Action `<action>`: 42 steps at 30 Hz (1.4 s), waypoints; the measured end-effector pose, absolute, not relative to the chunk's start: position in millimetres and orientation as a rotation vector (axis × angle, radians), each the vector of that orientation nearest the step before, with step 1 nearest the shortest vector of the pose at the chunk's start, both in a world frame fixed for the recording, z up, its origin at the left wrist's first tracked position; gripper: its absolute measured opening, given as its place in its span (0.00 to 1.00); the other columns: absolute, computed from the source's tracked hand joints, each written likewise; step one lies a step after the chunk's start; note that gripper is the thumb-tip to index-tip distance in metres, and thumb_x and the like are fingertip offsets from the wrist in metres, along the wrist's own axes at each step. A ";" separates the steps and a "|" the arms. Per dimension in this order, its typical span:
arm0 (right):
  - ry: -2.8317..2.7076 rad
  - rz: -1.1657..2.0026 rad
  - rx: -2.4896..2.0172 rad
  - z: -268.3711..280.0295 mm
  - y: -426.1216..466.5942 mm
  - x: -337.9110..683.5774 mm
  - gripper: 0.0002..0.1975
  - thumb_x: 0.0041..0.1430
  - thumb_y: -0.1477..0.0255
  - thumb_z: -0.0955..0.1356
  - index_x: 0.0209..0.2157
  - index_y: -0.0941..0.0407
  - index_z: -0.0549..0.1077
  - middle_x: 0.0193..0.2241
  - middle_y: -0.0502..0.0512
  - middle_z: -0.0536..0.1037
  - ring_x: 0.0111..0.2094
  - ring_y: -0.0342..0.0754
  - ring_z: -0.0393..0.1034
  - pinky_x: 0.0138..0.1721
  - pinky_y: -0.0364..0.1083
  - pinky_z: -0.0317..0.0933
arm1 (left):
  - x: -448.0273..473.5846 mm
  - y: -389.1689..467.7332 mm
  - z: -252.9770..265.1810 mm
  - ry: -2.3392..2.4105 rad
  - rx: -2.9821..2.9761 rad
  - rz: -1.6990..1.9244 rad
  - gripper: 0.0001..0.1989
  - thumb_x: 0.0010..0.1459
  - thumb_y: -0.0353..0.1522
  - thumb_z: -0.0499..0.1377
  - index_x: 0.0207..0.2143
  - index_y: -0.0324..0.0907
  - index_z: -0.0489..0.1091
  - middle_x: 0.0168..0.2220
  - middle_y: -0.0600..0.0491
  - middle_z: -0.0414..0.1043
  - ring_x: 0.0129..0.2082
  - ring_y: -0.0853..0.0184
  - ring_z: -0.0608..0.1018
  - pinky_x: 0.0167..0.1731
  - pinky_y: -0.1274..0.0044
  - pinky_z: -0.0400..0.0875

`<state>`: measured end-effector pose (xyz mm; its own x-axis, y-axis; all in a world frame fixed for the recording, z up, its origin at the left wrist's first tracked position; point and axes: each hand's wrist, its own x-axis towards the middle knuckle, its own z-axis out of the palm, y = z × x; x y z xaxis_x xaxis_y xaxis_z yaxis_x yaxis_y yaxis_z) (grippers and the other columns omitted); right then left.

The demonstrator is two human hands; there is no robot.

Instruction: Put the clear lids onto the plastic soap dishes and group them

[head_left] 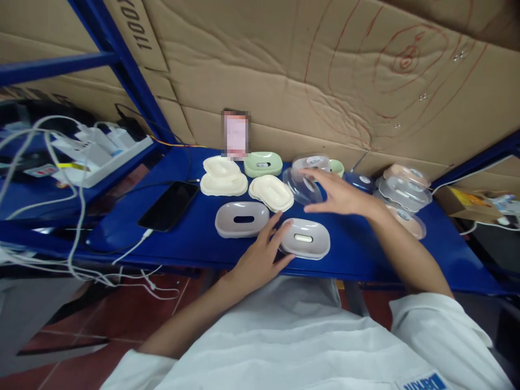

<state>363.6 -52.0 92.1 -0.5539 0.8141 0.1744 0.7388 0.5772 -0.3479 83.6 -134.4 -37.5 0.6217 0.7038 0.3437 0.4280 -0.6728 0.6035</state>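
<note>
My left hand [262,254] is at the left end of a pale grey soap dish [320,246], with fingertips on its far rim and thumb on its near side. The dish has an oval slot in its floor. My right hand [341,193] spans a clear oval lid [298,189], fingers along its far edge and thumb along its near edge. Left of the dish is another grey soap dish [227,219], apart from it. Cream oval pieces [272,193] lie behind, overlapping each other.
Further back are a green soap dish [252,169], more cream pieces [223,184] and a propped phone [236,135]. A black phone [168,206] lies left. Several lidded dishes [406,187] are stacked right, beside a dark blue dish [359,181]. White cables hang left near a power strip [114,162].
</note>
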 end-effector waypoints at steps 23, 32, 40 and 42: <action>-2.637 0.147 -1.292 14.2 -159.9 356.6 0.42 0.70 0.50 0.70 0.78 0.41 0.52 0.79 0.56 0.51 0.77 0.65 0.51 0.73 0.69 0.58 | 80.4 -128.1 -41.4 0.841 2.277 0.807 0.41 0.71 0.41 0.64 0.78 0.57 0.46 0.76 0.42 0.56 0.76 0.51 0.64 0.72 0.54 0.66; -2.578 0.135 -1.298 -1.1 -166.8 360.9 0.39 0.74 0.48 0.64 0.78 0.45 0.53 0.79 0.58 0.53 0.79 0.62 0.46 0.75 0.66 0.54 | 80.7 -126.4 -43.9 0.840 2.314 0.767 0.38 0.73 0.41 0.62 0.77 0.56 0.48 0.77 0.43 0.55 0.76 0.51 0.64 0.71 0.56 0.68; -1.697 -0.140 -2.363 -3.9 -47.0 448.5 0.42 0.74 0.57 0.56 0.76 0.74 0.48 0.76 0.84 0.50 0.78 0.72 0.46 0.74 0.71 0.47 | 79.4 -128.4 -38.0 0.871 2.300 0.745 0.37 0.72 0.39 0.63 0.76 0.56 0.51 0.76 0.43 0.56 0.75 0.51 0.65 0.70 0.56 0.69; -1.633 -0.104 -2.484 -11.0 -27.0 461.0 0.43 0.71 0.59 0.58 0.74 0.77 0.49 0.75 0.89 0.50 0.77 0.74 0.46 0.72 0.74 0.46 | 79.3 -128.3 -37.1 0.867 2.301 0.740 0.37 0.72 0.38 0.63 0.76 0.56 0.51 0.76 0.43 0.56 0.75 0.51 0.65 0.70 0.57 0.69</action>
<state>461.0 -27.0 -11.0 0.3988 0.9048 0.1493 0.9164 -0.3873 -0.1010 79.3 -128.3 -37.1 0.6373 0.7133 0.2916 0.4005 -0.6299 0.6654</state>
